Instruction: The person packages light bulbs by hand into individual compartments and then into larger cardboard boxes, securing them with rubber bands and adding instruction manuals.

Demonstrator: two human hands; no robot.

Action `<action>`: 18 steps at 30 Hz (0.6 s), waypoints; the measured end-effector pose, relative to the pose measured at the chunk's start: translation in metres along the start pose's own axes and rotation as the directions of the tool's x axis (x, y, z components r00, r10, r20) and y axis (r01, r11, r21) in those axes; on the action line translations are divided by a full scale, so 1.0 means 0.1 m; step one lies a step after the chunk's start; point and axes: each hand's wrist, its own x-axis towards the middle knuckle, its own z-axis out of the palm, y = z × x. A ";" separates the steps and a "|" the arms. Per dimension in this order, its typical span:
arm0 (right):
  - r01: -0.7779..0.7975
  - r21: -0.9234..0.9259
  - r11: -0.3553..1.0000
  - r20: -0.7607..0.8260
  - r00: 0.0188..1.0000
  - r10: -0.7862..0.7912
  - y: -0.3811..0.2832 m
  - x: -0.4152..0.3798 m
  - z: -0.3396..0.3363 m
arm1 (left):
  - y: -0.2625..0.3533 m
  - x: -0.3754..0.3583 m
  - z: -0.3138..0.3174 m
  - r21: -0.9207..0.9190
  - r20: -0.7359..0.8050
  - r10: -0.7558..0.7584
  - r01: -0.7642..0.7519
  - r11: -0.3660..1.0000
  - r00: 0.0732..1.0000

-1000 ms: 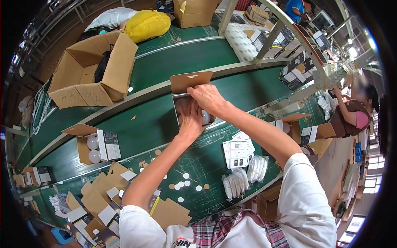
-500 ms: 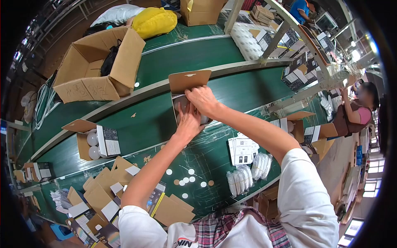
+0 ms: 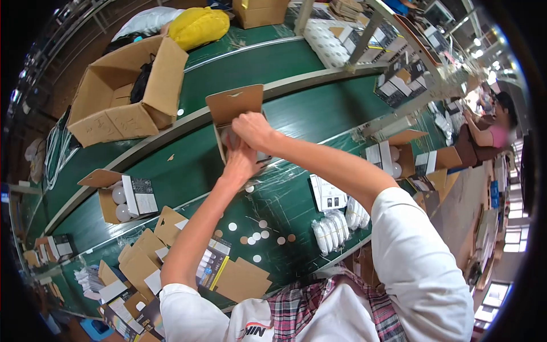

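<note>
An open cardboard box [image 3: 235,101], its lid flap raised, stands on the green belt in front of me. Rounded pale bulbs show partly inside. My left hand [image 3: 241,161] reaches into the box, fingers stretched out against the contents and their tips partly hidden. Just above it, my right hand [image 3: 254,131] is closed at the box opening with its fingers curled down; whatever they pinch is out of sight. To the left sits another open box [image 3: 141,196] with white bulbs [image 3: 121,204] in it.
White round stickers [image 3: 256,236] lie scattered on the near table. Printed leaflets [image 3: 327,194] and plastic-wrapped packs [image 3: 330,232] are at right. Flattened cartons [image 3: 242,279] pile up at near left. A metal rail [image 3: 188,122] runs behind the belt; a large carton [image 3: 122,94] stands beyond. A person [image 3: 487,134] works at far right.
My view has shifted slightly, so the scene sits a little differently. My right hand has curled its fingers more tightly and moved over the left hand's fingers. The left hand stays in the box.
</note>
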 end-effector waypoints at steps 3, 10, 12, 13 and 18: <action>0.057 0.043 0.997 -0.137 0.989 -0.051 0.00 -0.16 0.08 | -0.05 -0.10 0.03 0.120 -0.019 0.024 -0.022 0.993 1.000; -0.017 0.397 0.917 -0.455 0.864 0.214 0.15 -0.74 -0.46 | 0.07 -0.22 -0.14 0.182 -0.186 0.090 -0.056 0.982 0.978; -0.333 0.467 0.819 -0.220 0.853 0.473 0.40 -1.39 -0.58 | 0.33 -0.32 -0.32 0.189 -0.219 0.134 -0.093 0.978 0.967; -0.510 0.422 0.749 -0.025 0.820 0.572 0.55 -1.75 -0.54 | 0.44 -0.36 -0.37 0.154 -0.216 0.142 -0.110 0.982 0.966; -0.788 0.100 0.608 0.395 0.592 0.702 0.85 -3.01 0.12 | 1.00 -0.31 0.16 -0.293 0.178 0.054 0.000 0.956 0.983</action>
